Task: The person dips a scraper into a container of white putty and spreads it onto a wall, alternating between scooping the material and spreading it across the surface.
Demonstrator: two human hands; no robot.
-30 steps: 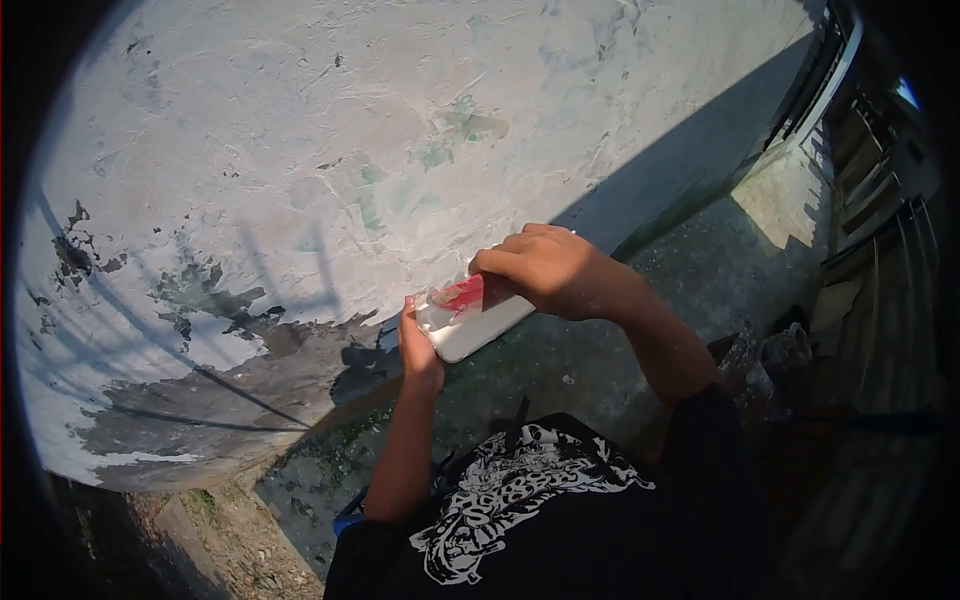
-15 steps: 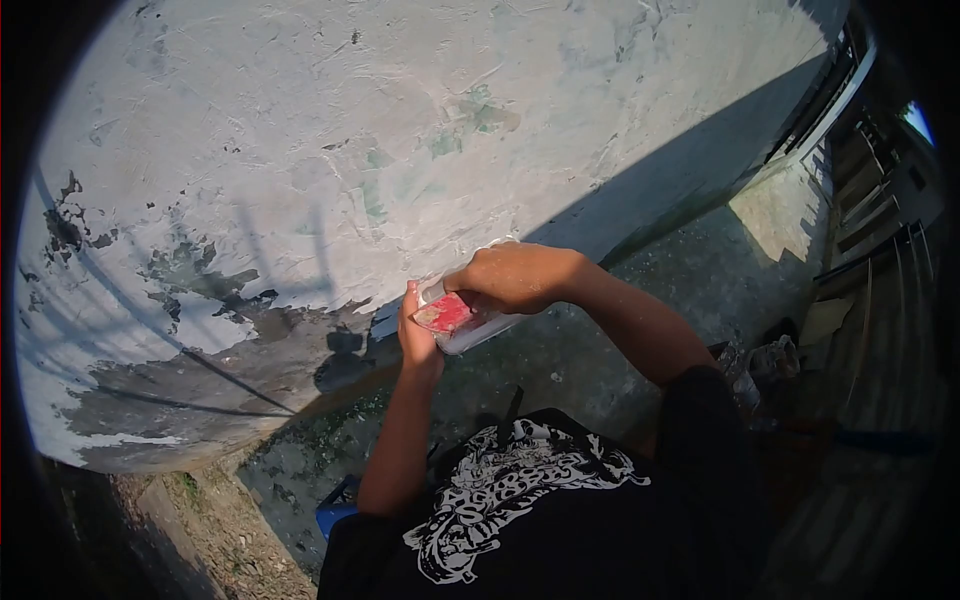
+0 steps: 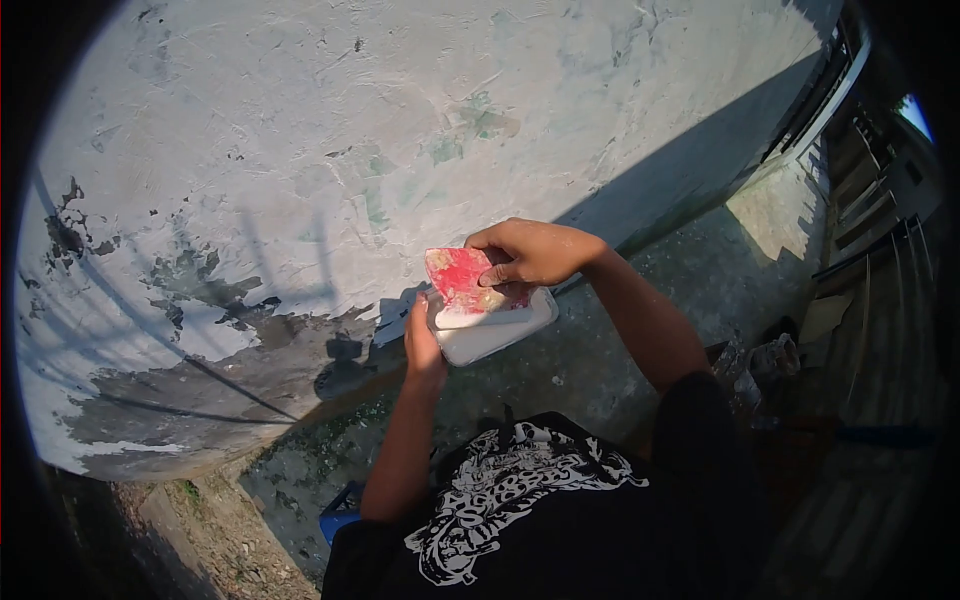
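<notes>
My right hand (image 3: 540,252) pinches a red plastic putty scraper (image 3: 457,272) smeared with pale paste. White putty (image 3: 478,318) lies along the scraper's lower edge. Just below it is a shallow white plastic tray (image 3: 500,350), which my left hand (image 3: 422,335) grips by its left side; the thumb shows and the other fingers are hidden. Behind both hands stands a wall (image 3: 380,180) with a rough whitish coat, some green patches and bare grey areas low on the left.
The concrete floor (image 3: 600,370) runs along the wall's foot. Clear plastic bags (image 3: 770,360) lie at the right. Something blue (image 3: 340,515) is partly hidden beside my left elbow. Earth and rubble (image 3: 225,530) show at the lower left.
My right hand has lifted the scraper up from the tray and turned its red face into view, with putty on its edge. The tray now shows more fully.
</notes>
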